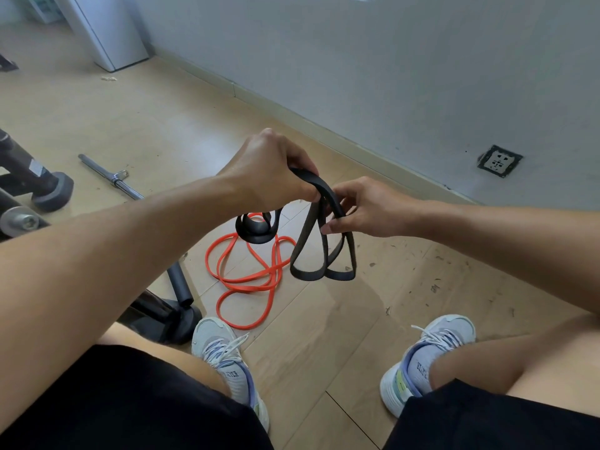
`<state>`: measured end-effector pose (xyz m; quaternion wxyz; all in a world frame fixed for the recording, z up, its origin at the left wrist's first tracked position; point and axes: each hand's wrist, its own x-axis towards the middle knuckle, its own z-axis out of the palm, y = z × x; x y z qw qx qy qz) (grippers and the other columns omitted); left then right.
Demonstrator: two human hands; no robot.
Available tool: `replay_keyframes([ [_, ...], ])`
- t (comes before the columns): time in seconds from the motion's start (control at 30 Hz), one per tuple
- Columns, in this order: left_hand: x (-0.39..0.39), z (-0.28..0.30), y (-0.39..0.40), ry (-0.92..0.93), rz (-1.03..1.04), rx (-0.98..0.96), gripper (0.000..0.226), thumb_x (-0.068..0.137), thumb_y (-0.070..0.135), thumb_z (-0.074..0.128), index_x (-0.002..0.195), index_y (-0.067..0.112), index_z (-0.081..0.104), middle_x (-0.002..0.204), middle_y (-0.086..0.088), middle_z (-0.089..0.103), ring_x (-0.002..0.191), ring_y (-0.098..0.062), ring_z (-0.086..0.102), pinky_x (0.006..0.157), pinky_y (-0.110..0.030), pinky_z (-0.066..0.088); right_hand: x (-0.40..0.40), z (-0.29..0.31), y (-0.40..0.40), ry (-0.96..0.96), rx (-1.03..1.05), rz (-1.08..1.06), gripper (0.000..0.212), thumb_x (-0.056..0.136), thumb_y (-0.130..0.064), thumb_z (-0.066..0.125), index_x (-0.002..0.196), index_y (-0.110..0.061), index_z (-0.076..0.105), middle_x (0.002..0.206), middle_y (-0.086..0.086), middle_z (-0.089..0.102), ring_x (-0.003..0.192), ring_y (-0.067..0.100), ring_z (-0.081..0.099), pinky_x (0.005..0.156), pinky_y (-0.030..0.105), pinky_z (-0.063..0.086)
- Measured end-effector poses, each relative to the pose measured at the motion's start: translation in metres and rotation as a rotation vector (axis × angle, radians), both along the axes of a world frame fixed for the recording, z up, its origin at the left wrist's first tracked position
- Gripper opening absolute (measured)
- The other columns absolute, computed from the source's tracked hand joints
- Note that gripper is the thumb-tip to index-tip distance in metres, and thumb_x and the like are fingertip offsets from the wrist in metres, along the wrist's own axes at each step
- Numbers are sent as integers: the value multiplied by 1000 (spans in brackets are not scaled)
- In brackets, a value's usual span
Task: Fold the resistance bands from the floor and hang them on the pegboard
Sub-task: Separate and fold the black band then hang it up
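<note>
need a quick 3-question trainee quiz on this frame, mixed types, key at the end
1. True or false: the wide black rubber resistance band held in both hands is folded into hanging loops.
2. Multiple choice: where is the thin orange rubber resistance band?
A. in the left hand
B. lying loose on the wooden floor
C. hung on the wall
3. Fill in: a second black band lies coiled on the floor, lying over the far end of the ____ band.

Key
1. True. The left hand and the right hand both have a grip on its top.
2. B
3. orange
</note>
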<state>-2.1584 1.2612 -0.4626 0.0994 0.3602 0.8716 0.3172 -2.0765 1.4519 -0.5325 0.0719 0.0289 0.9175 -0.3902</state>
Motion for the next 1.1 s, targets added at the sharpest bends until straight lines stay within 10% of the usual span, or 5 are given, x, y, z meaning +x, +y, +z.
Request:
replay_keyframes([
  [0.33, -1, 5, -4, -85, 15, 116, 20, 71, 21, 89, 88, 23, 81, 78, 7, 77, 72, -7, 72, 65, -13, 55, 3, -2, -11, -32, -188, -11, 36, 80, -21, 88, 114, -18, 74, 108, 0, 77, 99, 11, 74, 89, 26, 59],
  [0.57, -16, 8, -14, -187, 31, 181, 22, 72, 25, 90, 91, 23, 80, 81, 2, 78, 75, -11, 73, 71, -23, 55, 3, 4, -2, -71, -307, -49, 27, 88, -15, 80, 110, -16, 65, 104, 6, 80, 101, 19, 76, 104, 42, 52],
  [0.73, -36, -1, -31, -292, 6, 99, 27, 74, 28, 88, 96, 20, 77, 89, -4, 78, 88, -22, 74, 87, -36, 56, 5, 14, 10, -32, -293, -75, 23, 87, -15, 81, 107, -10, 69, 97, 12, 79, 91, 19, 76, 84, 26, 55],
  [1.1, -21, -39, -17, -225, -183, -174, 33, 78, 40, 85, 105, 29, 71, 101, 12, 74, 103, -3, 67, 91, -26, 50, 7, 39, 2, 82, -11, -29, 16, 86, -28, 82, 102, -27, 79, 89, -9, 79, 84, 12, 74, 87, 39, 61],
])
